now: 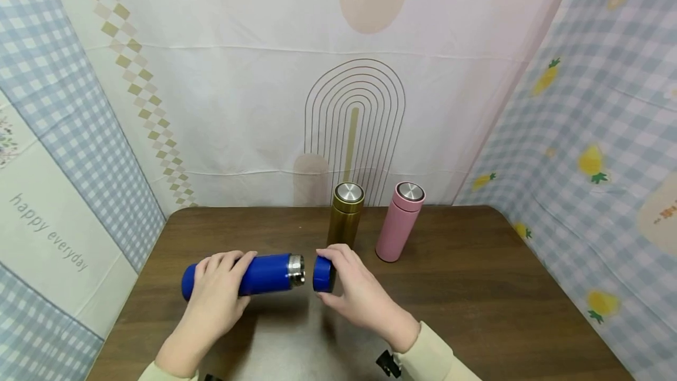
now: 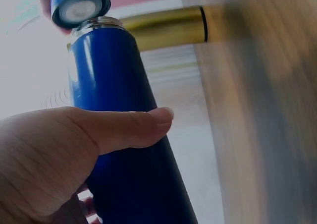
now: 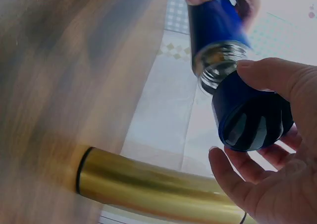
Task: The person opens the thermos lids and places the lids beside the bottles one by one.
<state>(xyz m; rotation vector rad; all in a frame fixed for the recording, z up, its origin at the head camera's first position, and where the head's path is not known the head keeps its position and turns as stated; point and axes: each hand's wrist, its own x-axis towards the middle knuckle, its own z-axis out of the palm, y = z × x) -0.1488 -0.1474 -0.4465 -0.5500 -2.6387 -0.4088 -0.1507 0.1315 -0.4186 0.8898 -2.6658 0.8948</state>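
Note:
My left hand [image 1: 219, 290] grips a blue thermos bottle [image 1: 268, 274] around its body, held sideways above the table with its bare steel neck [image 1: 297, 270] pointing right. In the left wrist view the thumb lies across the blue bottle [image 2: 133, 174]. Between thumb and fingers, my right hand [image 1: 359, 293] holds the blue lid [image 1: 322, 275], a short gap from the bottle's mouth. The right wrist view shows the lid's dark, shiny top [image 3: 257, 122] facing the right palm, with the threaded steel neck [image 3: 218, 65] just beyond.
A gold thermos [image 1: 345, 219] with its lid on stands upright behind my right hand. Right of it stands a pink thermos [image 1: 399, 225], also lidded. The brown wooden table [image 1: 476, 287] is bordered by a pale printed cloth [image 1: 238, 104] behind and checked cloth [image 1: 571, 134] at the right.

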